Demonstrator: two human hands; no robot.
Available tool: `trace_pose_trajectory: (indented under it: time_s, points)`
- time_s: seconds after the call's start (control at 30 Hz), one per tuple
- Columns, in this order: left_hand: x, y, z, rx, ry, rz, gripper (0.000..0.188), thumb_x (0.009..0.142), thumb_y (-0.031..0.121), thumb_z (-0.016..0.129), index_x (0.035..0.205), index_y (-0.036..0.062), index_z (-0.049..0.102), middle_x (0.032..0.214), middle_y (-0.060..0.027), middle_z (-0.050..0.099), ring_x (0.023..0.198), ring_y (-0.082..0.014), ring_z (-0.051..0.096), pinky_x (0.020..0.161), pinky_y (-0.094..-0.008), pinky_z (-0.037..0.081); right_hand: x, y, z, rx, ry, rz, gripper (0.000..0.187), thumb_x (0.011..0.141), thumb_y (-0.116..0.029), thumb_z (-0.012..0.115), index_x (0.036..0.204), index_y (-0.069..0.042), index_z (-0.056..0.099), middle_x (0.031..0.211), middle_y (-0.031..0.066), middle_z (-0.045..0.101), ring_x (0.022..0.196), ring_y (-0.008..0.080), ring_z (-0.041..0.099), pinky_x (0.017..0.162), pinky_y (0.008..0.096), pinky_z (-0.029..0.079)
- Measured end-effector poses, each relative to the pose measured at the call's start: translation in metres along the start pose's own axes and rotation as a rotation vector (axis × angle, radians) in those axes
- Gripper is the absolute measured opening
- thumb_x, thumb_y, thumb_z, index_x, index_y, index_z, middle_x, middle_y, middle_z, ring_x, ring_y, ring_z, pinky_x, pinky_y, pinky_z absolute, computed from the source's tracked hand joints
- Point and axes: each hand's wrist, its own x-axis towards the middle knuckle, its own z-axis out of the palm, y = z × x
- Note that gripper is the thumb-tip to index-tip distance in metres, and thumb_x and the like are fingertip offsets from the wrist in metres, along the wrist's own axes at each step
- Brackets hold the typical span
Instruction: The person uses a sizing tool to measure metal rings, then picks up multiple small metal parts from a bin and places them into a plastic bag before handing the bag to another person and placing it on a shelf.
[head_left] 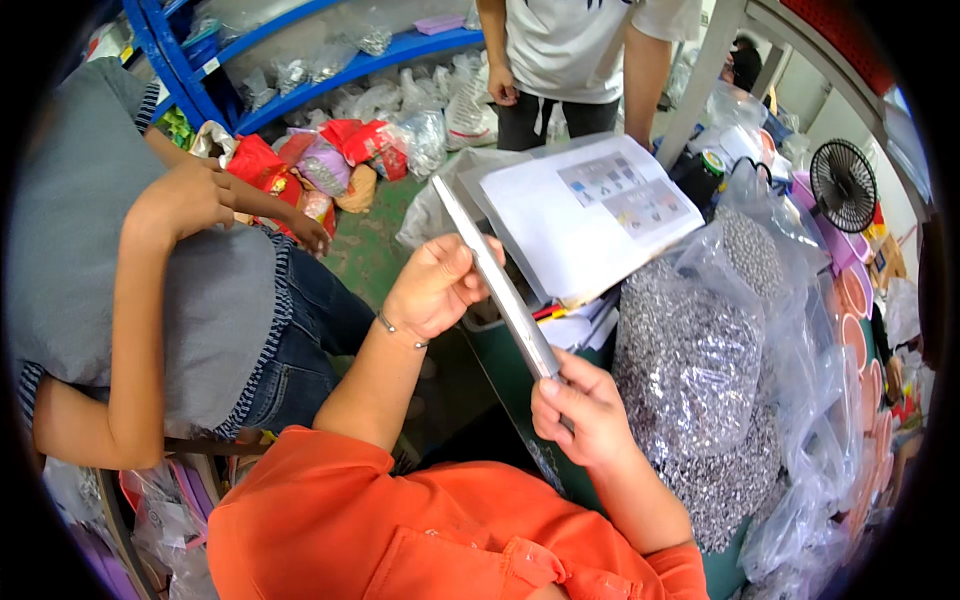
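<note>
Silver slab (508,302): thin and flat, seen almost edge-on, held slanting above the left edge of the tabletop, its far end up and to my left, its near end to my right.
Left grip (435,285): pinching the slab partway along, thumb and fingers bent around its edge.
Right grip (585,408): clasped around the near end, thumb lying along it.
Left wrist: a thin metal bracelet (402,333) circles it.
Green tabletop (500,360): partly covered, running under the slab and off to my right.
White sheet (530,215): beyond my hands, printed with small pictures, tilted over some papers.
Clear bag (690,350): just right of my right grip, bulging with small shiny metal pieces.
Black fan (843,185): farther right, above pinkish bowls (853,340).
Person in grey (190,290): close on my left, one arm bent up.
Person in white (565,55): standing across from me, behind the sheet.
</note>
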Motion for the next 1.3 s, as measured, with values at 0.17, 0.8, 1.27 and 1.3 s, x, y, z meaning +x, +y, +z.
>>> trace_pose_trajectory:
  time_s: [0.17,0.8,1.27,1.3]
  points:
    - [0.001,0.003,0.002,-0.040,-0.039,0.019,0.031,0.084,0.017,0.058,0.106,-0.0050,0.054,0.091,-0.0053,0.058,0.072,-0.0067,0.050,0.066,-0.0229,0.045,0.000,-0.002,-0.001,0.003,-0.034,-0.004,0.041,0.086,-0.009,0.050,0.124,0.004,0.039,0.059,0.0005,0.039,0.044,0.0061,0.032,0.039,0.0184,0.028]
    - [-0.002,0.001,0.004,0.002,0.009,-0.011,0.032,0.083,0.014,0.057,0.108,-0.0062,0.051,0.092,-0.0077,0.051,0.070,-0.0069,0.049,0.065,-0.0199,0.044,0.000,0.003,-0.009,0.297,-0.091,0.125,0.039,0.087,-0.013,0.048,0.122,0.002,0.040,0.059,0.0024,0.041,0.038,0.0075,0.034,0.039,0.0201,0.028]
    - [-0.002,0.007,0.010,0.090,-0.079,-0.032,0.035,0.081,0.014,0.061,0.107,-0.0065,0.051,0.093,-0.0111,0.052,0.069,-0.0088,0.050,0.064,-0.0206,0.043,0.000,0.008,-0.011,0.084,-0.056,0.037,0.042,0.085,-0.013,0.051,0.122,0.003,0.040,0.057,0.0031,0.041,0.039,0.0088,0.035,0.040,0.0219,0.028]
    - [-0.002,0.008,0.010,0.067,-0.107,-0.027,0.034,0.081,0.013,0.060,0.107,-0.0066,0.052,0.094,-0.0112,0.054,0.071,-0.0099,0.052,0.066,-0.0216,0.045,0.000,0.008,-0.011,0.063,-0.056,0.016,0.042,0.085,-0.013,0.051,0.122,0.004,0.040,0.057,0.0032,0.041,0.039,0.0087,0.035,0.040,0.0217,0.028]
